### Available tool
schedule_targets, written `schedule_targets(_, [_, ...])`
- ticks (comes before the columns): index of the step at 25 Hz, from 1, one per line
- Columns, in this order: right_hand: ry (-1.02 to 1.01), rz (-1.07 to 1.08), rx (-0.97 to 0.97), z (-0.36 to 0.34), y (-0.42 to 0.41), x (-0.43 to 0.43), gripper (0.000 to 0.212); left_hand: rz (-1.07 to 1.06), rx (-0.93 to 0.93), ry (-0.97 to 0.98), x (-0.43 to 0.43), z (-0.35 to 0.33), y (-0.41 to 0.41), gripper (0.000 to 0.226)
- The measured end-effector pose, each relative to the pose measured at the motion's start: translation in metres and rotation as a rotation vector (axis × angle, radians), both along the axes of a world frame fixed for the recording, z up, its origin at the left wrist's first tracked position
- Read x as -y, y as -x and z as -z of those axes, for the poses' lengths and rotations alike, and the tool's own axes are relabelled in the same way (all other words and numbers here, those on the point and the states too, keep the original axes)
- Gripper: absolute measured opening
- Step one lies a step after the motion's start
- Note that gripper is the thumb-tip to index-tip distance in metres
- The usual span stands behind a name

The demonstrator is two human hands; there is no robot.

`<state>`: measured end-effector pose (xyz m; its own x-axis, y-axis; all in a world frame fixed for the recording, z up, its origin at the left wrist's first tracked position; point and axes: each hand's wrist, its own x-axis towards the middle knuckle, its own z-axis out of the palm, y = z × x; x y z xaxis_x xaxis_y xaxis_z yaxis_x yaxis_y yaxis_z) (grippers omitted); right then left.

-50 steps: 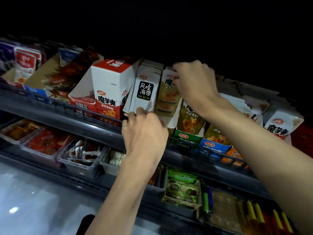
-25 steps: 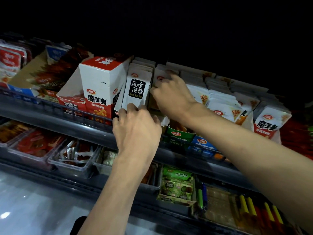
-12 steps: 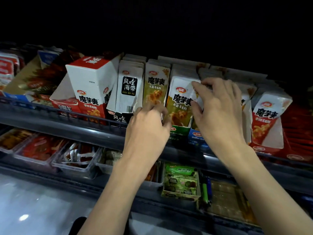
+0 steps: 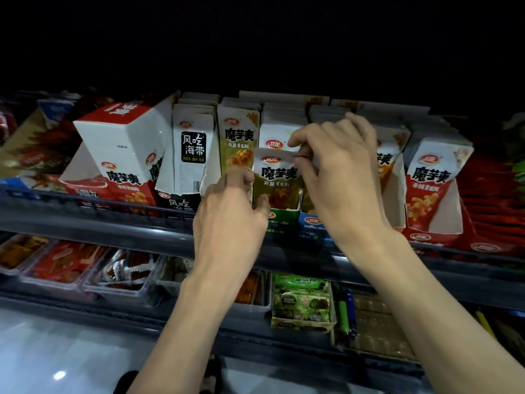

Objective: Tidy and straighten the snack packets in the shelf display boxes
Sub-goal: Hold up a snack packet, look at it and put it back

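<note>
Our left hand (image 4: pixel 230 214) and right hand (image 4: pixel 341 177) pinch the green-and-white foil snack packet (image 4: pixel 277 182). A hard shove may bend it or tip it off the dark metal shelf (image 4: pixel 85 221) front.

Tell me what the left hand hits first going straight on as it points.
Probably the olive packet row just beyond it; the left hand holds the left edge of the front green packet. Depth is unclear.

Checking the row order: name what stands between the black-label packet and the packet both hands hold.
Head view: a yellow-olive packet stands between the black-label packet and the held packet.
</note>
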<state>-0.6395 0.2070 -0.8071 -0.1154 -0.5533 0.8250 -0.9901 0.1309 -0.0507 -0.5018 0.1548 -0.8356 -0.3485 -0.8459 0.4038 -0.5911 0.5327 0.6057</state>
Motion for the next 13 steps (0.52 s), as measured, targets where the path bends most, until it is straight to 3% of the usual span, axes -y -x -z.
schedule_targets(5, [0.021,-0.073,0.077,0.002,0.001,0.003,0.011,0.026,-0.042,0.015,0.006,0.005,-0.003,0.038])
schedule_targets(8, [0.133,-0.174,0.193,-0.008,-0.002,-0.001,0.009,0.051,-0.097,0.071,0.011,0.008,-0.003,0.034])
schedule_targets(13, [0.335,-0.49,0.368,-0.04,-0.018,-0.016,0.009,0.178,-0.448,0.08,0.005,-0.004,-0.005,0.023])
